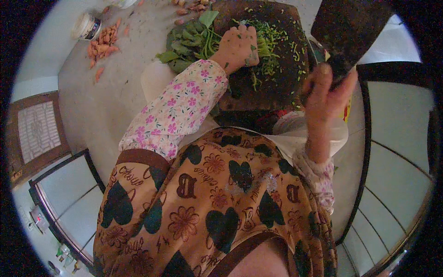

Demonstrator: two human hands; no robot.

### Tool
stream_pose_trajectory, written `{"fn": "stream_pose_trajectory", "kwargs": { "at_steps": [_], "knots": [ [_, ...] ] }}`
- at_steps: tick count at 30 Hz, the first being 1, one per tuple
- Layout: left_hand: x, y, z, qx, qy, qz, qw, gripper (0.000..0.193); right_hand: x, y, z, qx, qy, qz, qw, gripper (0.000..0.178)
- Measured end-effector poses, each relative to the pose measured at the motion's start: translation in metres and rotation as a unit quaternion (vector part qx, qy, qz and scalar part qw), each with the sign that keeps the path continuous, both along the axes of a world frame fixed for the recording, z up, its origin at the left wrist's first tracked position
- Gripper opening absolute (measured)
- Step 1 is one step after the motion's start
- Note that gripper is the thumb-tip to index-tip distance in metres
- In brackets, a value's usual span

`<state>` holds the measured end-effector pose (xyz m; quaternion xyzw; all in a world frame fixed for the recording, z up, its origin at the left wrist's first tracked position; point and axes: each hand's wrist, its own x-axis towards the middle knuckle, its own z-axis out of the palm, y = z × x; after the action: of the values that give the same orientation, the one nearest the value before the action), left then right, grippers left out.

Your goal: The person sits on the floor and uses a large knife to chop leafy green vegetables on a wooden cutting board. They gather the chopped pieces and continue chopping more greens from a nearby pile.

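My left hand [241,45] is closed around a bunch of leafy greens [188,40] and presses it down on a dark wooden chopping board [254,98]. Broad leaves stick out to the left of the fist, and stems show at its right. Chopped green pieces [272,41] lie scattered on the board beside the hand, with bits stuck to my skin. My right hand [325,94] grips the handle of a wide, dark cleaver [348,27], raised to the right of the board. The blade is apart from the greens, and some green bits cling to it.
Orange carrot-like roots [104,42] lie in a pile on the floor at the far left, next to a white tub [86,26]. More roots [191,8] lie beyond the greens. Dark-framed panels [401,138] stand at the right, and a brown-framed door [39,124] at the left.
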<state>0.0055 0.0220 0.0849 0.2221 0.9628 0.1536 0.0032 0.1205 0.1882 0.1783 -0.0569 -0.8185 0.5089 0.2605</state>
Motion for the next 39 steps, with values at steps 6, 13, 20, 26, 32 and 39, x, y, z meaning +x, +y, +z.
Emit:
{"fn": "stream_pose_trajectory", "kwargs": {
  "at_steps": [6,13,20,26,32,39],
  "knots": [
    [-0.005,-0.013,-0.037,-0.073,0.142,-0.068,0.985,0.045,-0.017,-0.001,-0.077,0.191,-0.236,0.066,0.950,0.038],
    [-0.010,-0.013,-0.064,0.364,0.039,-0.053,0.929,0.021,-0.012,-0.011,-0.059,0.142,-0.087,0.010,0.986,0.040],
    [0.000,-0.019,-0.040,0.072,0.194,-0.063,0.976,0.021,-0.009,-0.006,-0.014,-0.032,-0.117,0.004,0.993,0.031],
    [0.002,-0.009,-0.022,-0.060,0.148,-0.039,0.986,0.041,-0.013,-0.016,-0.090,0.204,-0.223,0.085,0.949,0.039],
    [0.004,-0.019,-0.037,-0.064,0.293,-0.054,0.952,0.045,-0.002,-0.015,-0.029,0.021,-0.084,-0.024,0.996,0.037],
    [0.001,-0.018,-0.041,-0.018,0.213,-0.031,0.976,0.054,-0.032,-0.017,-0.050,0.183,-0.200,0.084,0.959,0.033]
  ]
}}
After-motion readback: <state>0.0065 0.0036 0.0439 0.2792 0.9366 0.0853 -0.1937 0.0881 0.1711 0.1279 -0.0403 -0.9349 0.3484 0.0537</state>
